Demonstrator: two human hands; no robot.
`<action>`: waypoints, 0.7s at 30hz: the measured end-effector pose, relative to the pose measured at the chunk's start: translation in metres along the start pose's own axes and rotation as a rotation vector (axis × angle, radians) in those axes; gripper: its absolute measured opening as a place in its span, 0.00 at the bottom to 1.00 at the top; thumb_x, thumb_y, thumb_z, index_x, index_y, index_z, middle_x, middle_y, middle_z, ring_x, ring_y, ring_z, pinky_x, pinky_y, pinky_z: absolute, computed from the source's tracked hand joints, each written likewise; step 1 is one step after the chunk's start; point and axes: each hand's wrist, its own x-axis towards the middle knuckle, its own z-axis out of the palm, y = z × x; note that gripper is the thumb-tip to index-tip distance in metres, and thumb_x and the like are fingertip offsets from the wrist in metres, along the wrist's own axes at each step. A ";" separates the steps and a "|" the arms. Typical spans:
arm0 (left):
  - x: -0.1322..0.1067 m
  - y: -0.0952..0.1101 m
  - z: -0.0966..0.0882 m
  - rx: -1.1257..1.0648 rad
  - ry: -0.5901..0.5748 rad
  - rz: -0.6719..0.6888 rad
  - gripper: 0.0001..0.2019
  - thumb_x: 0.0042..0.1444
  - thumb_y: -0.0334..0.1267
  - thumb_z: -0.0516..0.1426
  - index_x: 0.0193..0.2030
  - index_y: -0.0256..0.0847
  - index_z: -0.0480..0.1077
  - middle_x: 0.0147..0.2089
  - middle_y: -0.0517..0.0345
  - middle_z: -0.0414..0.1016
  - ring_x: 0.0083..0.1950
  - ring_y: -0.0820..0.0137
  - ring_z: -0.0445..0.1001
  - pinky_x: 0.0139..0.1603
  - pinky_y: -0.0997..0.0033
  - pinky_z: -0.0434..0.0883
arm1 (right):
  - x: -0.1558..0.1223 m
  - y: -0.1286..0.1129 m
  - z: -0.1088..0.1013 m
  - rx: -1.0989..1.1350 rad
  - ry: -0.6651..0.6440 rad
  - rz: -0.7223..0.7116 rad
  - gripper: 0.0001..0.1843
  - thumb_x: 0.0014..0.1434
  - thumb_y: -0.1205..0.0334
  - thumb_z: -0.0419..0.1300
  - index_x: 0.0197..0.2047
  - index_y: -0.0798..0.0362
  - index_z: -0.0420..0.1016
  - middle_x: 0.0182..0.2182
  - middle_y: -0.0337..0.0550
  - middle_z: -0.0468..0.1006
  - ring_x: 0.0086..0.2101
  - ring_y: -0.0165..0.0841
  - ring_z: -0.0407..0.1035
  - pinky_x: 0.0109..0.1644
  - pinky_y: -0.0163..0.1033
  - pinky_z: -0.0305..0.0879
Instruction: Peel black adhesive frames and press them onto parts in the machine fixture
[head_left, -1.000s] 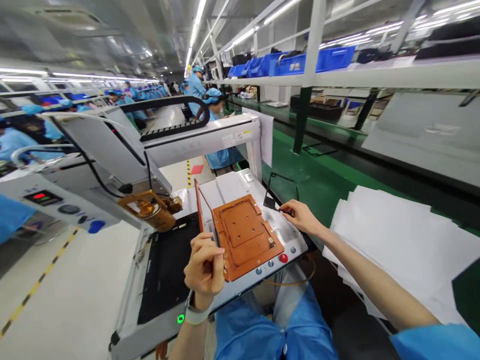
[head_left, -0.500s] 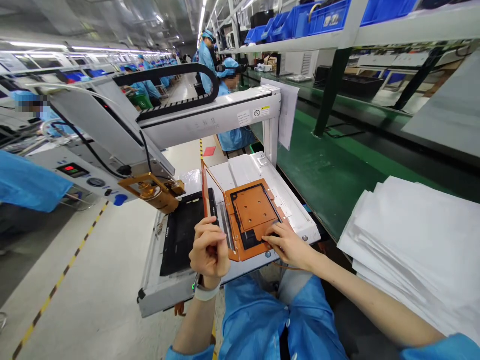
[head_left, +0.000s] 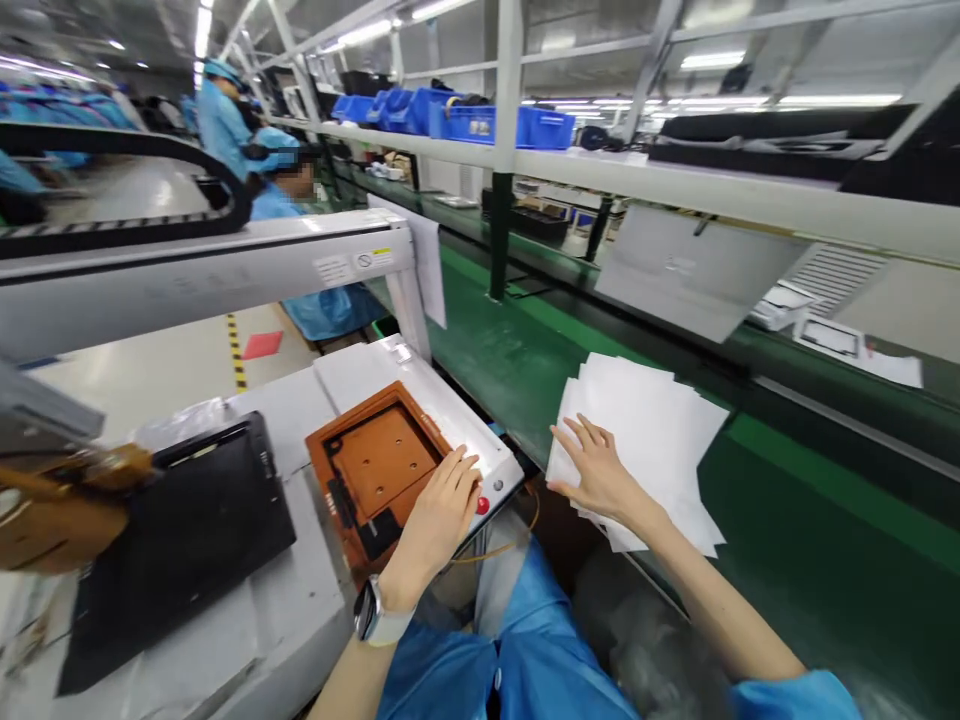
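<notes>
My right hand (head_left: 600,470) rests with spread fingers on a loose stack of white sheets (head_left: 645,440), lying on the green conveyor belt. My left hand (head_left: 439,520) lies with extended fingers on the right edge of an orange fixture plate (head_left: 382,460), close to a red button (head_left: 482,505). That hand holds nothing I can see. A thin black frame (head_left: 352,510) sits in the fixture, and my left hand hides part of it.
A black pad (head_left: 180,540) and a brass machine head (head_left: 67,505) lie left of the fixture, beneath a white gantry (head_left: 210,270). A co-worker (head_left: 300,240) in blue sits beyond it. Blue bins (head_left: 450,120) stand on a white shelf along the belt.
My view has swung right. My right hand has moved from the fixture to the white sheets. The black frame now lies in the fixture, and my left hand has gone from pinched to flat.
</notes>
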 end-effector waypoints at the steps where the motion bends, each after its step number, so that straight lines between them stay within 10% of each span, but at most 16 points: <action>1: -0.005 0.001 0.006 -0.001 0.000 -0.008 0.13 0.88 0.29 0.56 0.57 0.42 0.83 0.73 0.39 0.90 0.81 0.48 0.89 0.77 0.45 0.95 | -0.012 0.005 -0.007 -0.041 -0.104 0.131 0.63 0.78 0.46 0.84 0.99 0.67 0.64 0.93 0.85 0.53 0.94 0.79 0.47 0.94 0.88 0.54; 4: -0.016 0.009 0.014 -0.026 0.022 -0.013 0.15 0.90 0.30 0.54 0.56 0.42 0.84 0.73 0.37 0.90 0.79 0.47 0.90 0.73 0.45 0.95 | -0.038 0.011 -0.019 -0.077 -0.309 0.414 0.75 0.74 0.48 0.88 1.03 0.64 0.50 0.95 0.83 0.38 0.95 0.75 0.36 0.98 0.83 0.43; 9: -0.016 0.030 0.011 -0.094 0.032 0.036 0.17 0.91 0.30 0.53 0.61 0.42 0.86 0.69 0.39 0.92 0.71 0.49 0.94 0.70 0.47 0.95 | -0.044 0.023 -0.020 -0.071 -0.274 0.491 0.66 0.82 0.52 0.80 1.03 0.69 0.47 0.95 0.80 0.40 0.96 0.71 0.39 0.99 0.78 0.44; 15: -0.010 0.048 0.016 -0.255 -0.014 0.145 0.16 0.88 0.29 0.57 0.61 0.44 0.88 0.63 0.45 0.94 0.65 0.53 0.96 0.67 0.52 0.97 | -0.036 0.047 -0.014 0.020 0.004 0.491 0.43 0.74 0.84 0.65 0.89 0.74 0.77 0.84 0.80 0.75 0.82 0.69 0.76 0.86 0.70 0.74; 21: -0.012 0.067 0.042 -0.422 -0.037 0.174 0.16 0.86 0.30 0.57 0.59 0.43 0.89 0.57 0.48 0.95 0.59 0.56 0.97 0.61 0.58 0.97 | -0.101 0.099 -0.011 0.173 0.483 0.704 0.26 0.74 0.59 0.69 0.69 0.66 0.87 0.62 0.71 0.92 0.61 0.62 0.90 0.70 0.63 0.88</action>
